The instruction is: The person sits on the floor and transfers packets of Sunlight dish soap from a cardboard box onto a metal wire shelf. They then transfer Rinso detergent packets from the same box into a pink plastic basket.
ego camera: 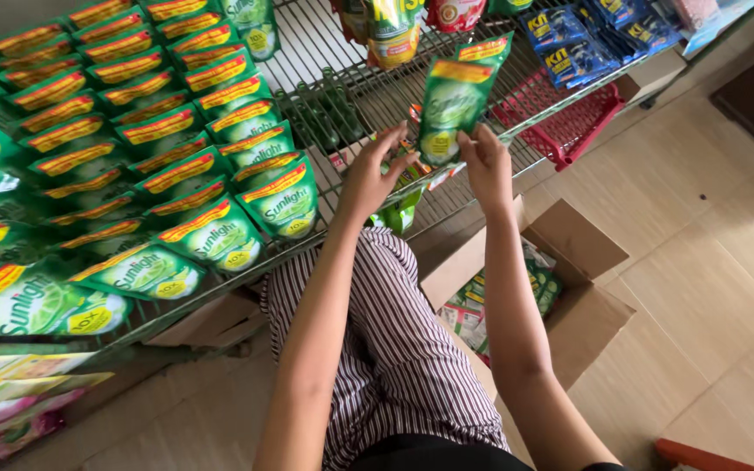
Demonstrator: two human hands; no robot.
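Two hands: the left hand (368, 179) and the right hand (488, 166). One green pouch (451, 105) held up between them. One open cardboard box (591, 314). One red plastic basket (569, 122). Green pouches (220, 235) on the wire shelf (307, 52): dozens, too overlapped to count exactly.

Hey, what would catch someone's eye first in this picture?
The rows of green pouches packed across the wire shelf at left. At centre, the left hand and right hand hold up one green pouch. Below right, an open cardboard box sits on the floor.
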